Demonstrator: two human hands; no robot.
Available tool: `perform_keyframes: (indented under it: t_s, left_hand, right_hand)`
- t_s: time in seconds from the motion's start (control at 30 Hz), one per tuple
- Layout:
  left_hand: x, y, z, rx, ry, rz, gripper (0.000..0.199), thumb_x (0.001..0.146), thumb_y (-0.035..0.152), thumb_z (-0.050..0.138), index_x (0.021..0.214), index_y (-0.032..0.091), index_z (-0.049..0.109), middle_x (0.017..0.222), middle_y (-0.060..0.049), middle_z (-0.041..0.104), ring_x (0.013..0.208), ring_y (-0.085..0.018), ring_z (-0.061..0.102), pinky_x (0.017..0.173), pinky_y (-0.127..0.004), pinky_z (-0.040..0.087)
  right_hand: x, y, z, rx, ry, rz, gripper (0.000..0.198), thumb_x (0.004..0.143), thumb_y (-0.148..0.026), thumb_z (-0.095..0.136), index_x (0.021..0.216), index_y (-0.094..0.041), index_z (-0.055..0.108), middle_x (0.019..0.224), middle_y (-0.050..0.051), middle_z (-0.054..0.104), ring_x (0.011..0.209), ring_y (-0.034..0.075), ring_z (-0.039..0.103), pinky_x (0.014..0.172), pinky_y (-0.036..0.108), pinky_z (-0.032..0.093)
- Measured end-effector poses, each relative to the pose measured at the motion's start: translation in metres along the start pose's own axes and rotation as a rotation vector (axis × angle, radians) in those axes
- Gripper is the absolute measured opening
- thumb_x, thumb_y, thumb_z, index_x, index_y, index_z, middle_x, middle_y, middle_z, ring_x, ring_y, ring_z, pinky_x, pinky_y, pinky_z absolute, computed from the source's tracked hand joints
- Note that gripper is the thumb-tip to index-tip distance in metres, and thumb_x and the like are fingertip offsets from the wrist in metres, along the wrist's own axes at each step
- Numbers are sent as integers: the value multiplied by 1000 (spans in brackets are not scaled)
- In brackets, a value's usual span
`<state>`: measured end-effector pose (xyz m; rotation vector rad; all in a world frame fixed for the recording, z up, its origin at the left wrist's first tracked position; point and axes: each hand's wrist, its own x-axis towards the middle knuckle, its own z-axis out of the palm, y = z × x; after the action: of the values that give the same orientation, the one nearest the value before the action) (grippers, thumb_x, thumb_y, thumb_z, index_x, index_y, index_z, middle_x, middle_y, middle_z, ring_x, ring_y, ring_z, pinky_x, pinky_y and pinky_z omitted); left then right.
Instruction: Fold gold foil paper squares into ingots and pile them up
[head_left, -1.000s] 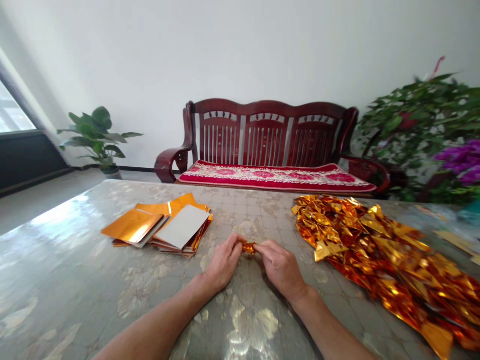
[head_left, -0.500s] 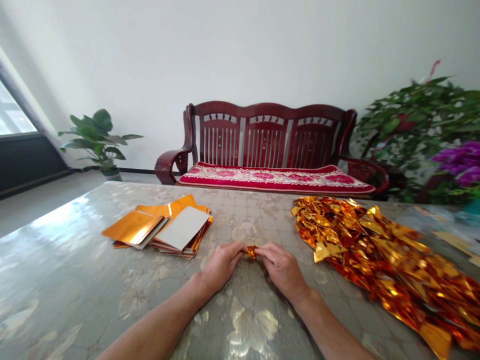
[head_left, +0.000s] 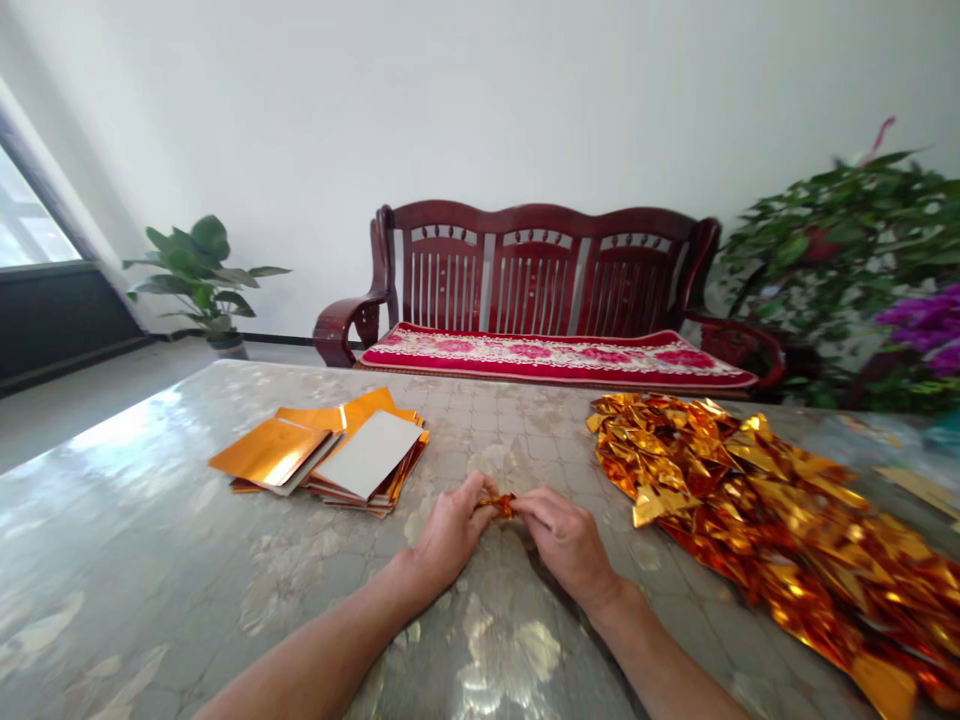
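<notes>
A small crumpled piece of gold foil paper [head_left: 505,505] is stretched between my two hands, just above the table. Its left end sits in the pinched thumb and fingers of my left hand [head_left: 454,525]. My right hand [head_left: 568,540] pinches the right end, fingers curled. To the left lies a loose stack of gold foil sheets [head_left: 274,450], with one sheet [head_left: 370,455] showing its pale grey back on top. A long heap of folded gold foil pieces [head_left: 739,490] spreads to the right of my right hand.
The table [head_left: 195,560] has a glossy floral cover. Clear plastic and pale strips [head_left: 919,490] lie at its right edge. Beyond stand a dark red wooden bench [head_left: 536,270] with a red patterned cushion, a potted plant [head_left: 199,275] and leafy greenery [head_left: 840,240] with purple flowers.
My left fingers have lifted and shifted a little on the foil, showing more of its left end. My right hand keeps its pinch. The view has shifted slightly.
</notes>
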<state>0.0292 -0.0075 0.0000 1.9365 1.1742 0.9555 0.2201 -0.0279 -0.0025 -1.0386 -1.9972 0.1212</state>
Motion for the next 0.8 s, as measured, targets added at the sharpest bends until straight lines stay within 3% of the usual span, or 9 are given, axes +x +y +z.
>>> perform_keyframes:
  t_s: [0.1,0.27,0.43,0.57,0.8]
  left_hand:
    - [1,1,-1,29,-34,-31,18,89,20,54,106,23,59,73,5,67,66,-12,59,62,-19,41]
    - [4,1,-5,390,-107,-44,20,94,28,52,83,22,67,76,-1,71,72,-16,65,63,-23,36]
    - [3,5,-9,565,-127,-44,22,97,32,50,88,23,68,85,-2,74,80,-18,68,64,-24,35]
    - [2,9,-10,605,-133,-34,26,99,36,48,87,23,68,88,-2,75,83,-18,69,64,-23,35]
    - [3,12,-7,600,-147,-23,25,100,34,44,93,24,66,90,-2,75,85,-18,69,66,-23,38]
  right_hand:
    - [0,0,2,-25,22,39,24,91,-13,54,101,-23,72,89,2,74,82,15,70,75,24,55]
    - [-2,3,5,-46,48,113,30,88,-13,54,111,-25,71,102,2,76,91,17,73,85,28,57]
    - [-1,4,6,-12,-12,171,36,87,-14,53,116,-25,70,110,3,75,97,17,73,90,30,57]
    - [3,3,1,-42,-92,230,30,88,-15,53,107,-26,73,101,1,77,90,18,73,83,29,57]
    - [7,-8,-7,-277,-211,231,17,92,-21,55,91,-25,72,86,2,76,78,18,71,66,24,48]
